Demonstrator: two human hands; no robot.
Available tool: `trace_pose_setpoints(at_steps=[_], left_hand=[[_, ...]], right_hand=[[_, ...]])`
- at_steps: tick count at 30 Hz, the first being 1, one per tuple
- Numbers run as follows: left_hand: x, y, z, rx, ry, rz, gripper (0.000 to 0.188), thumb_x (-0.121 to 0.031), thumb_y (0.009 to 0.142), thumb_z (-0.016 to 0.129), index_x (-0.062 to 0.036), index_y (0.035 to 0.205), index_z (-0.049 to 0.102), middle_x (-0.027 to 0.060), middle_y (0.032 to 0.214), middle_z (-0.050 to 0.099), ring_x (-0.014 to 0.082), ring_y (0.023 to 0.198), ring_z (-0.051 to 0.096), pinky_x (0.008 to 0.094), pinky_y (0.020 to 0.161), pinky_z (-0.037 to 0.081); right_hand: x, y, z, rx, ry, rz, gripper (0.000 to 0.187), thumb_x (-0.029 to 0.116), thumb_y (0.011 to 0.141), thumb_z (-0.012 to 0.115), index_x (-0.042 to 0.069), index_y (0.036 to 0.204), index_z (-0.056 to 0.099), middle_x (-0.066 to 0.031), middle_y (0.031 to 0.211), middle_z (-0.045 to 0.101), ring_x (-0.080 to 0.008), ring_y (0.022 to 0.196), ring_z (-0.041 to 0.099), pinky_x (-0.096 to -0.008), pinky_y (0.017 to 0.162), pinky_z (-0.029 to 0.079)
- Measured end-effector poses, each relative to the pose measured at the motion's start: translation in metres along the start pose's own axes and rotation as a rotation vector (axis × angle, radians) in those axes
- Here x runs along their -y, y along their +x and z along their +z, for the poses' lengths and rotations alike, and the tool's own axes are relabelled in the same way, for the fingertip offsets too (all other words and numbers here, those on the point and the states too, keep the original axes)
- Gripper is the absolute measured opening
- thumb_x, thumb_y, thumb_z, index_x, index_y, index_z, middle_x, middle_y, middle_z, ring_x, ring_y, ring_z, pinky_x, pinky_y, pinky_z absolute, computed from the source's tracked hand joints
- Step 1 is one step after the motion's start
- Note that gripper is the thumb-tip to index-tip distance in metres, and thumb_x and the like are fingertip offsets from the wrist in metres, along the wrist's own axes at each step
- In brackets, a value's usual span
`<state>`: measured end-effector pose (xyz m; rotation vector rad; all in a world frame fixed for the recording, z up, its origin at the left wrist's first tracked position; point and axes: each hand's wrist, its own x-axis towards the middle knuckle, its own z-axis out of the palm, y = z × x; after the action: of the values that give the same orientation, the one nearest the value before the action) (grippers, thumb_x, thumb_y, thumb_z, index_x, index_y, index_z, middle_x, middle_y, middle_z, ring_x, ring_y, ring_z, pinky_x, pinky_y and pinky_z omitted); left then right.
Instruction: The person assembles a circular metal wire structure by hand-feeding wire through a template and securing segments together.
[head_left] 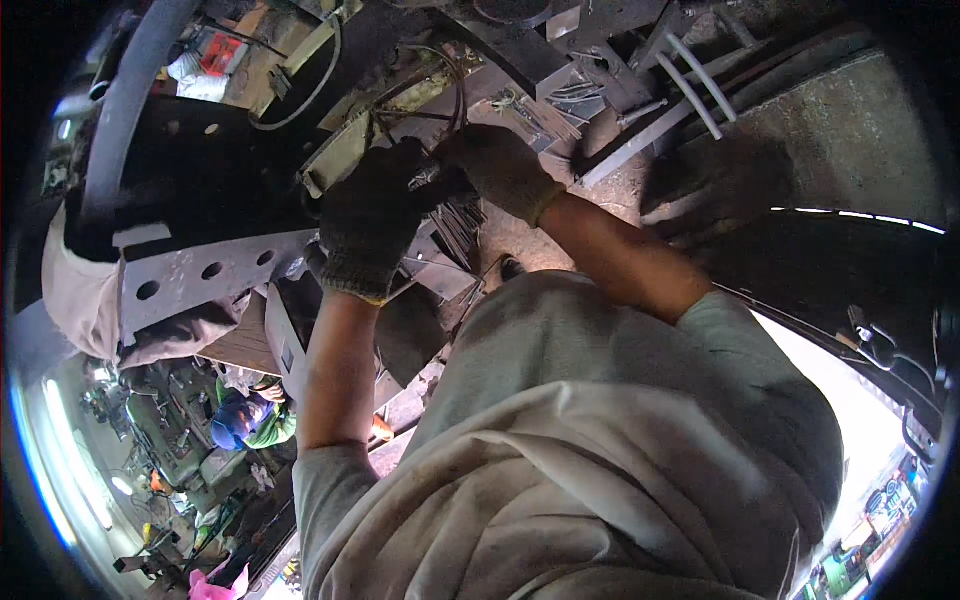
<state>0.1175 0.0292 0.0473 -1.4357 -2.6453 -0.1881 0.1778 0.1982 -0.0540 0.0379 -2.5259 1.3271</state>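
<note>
Both of my hands wear knitted work gloves and are close together at the upper middle. My left hand is in shade, its fingers curled in by a dark metal part. What it grips is too dark to make out. From the right, my right hand reaches to the same spot with bent fingers closed. Whatever lies inside them is hidden. Just beyond the hands, thin brown cables loop down near the right fingertips. A pale, worn metal box edge lies beyond my left hand.
A steel plate with round holes spans the left, with cloth over its end. Thin metal rods lie below my hands. Light metal bars stand at upper right. Another person is at lower left, near machinery.
</note>
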Motion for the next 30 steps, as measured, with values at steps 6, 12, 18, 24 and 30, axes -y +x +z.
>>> trace_pose_setpoints(at_steps=[6,12,18,24,30], left_hand=[[-0.008,0.009,-0.037,-0.369,-0.147,0.089,0.034,-0.020,0.093,0.066,-0.0091,0.124,0.064,0.0107,0.106,0.070,0.0234,0.095,0.069,0.0349,0.077,0.055],[-0.025,-0.010,-0.071,-0.352,-0.498,-0.223,0.018,-0.020,0.097,0.063,-0.0081,0.111,0.067,0.0001,0.083,0.065,0.0092,0.070,0.058,0.0291,0.061,0.048],[-0.045,-0.047,-0.039,-0.244,-0.891,-0.611,0.032,-0.011,0.094,0.058,-0.0053,0.126,0.055,0.0112,0.091,0.062,0.0238,0.079,0.059,0.0333,0.063,0.048],[-0.041,-0.117,0.018,-0.182,-0.699,-0.656,0.046,0.001,0.087,0.054,-0.0040,0.133,0.051,0.0170,0.106,0.063,0.0276,0.091,0.062,0.0364,0.072,0.052],[-0.082,-0.133,0.036,-0.247,0.194,-0.233,0.026,-0.006,0.073,0.062,-0.0041,0.098,0.066,0.0151,0.102,0.065,0.0343,0.096,0.062,0.0398,0.079,0.051]], right_hand=[[0.018,-0.032,0.009,-0.310,-0.084,-0.153,0.020,0.028,0.091,0.061,0.011,0.097,0.069,-0.0142,0.085,0.066,-0.0331,0.079,0.066,-0.0487,0.069,0.051],[0.066,-0.054,-0.035,-0.209,-0.266,-0.368,0.017,0.021,0.086,0.067,0.005,0.092,0.068,-0.0125,0.081,0.064,-0.0319,0.074,0.063,-0.0445,0.065,0.051],[0.060,-0.089,-0.024,0.059,-0.315,-0.381,0.016,0.027,0.078,0.067,0.013,0.084,0.072,-0.0118,0.077,0.066,-0.0323,0.074,0.066,-0.0471,0.067,0.052],[0.040,-0.115,-0.016,0.329,-0.131,-0.349,0.037,0.026,0.074,0.074,0.010,0.107,0.069,-0.0125,0.098,0.068,-0.0344,0.096,0.065,-0.0466,0.083,0.051],[0.039,-0.129,-0.004,0.365,0.179,-0.365,0.065,0.028,0.077,0.077,0.010,0.135,0.054,-0.0179,0.110,0.067,-0.0385,0.100,0.065,-0.0491,0.088,0.050]])
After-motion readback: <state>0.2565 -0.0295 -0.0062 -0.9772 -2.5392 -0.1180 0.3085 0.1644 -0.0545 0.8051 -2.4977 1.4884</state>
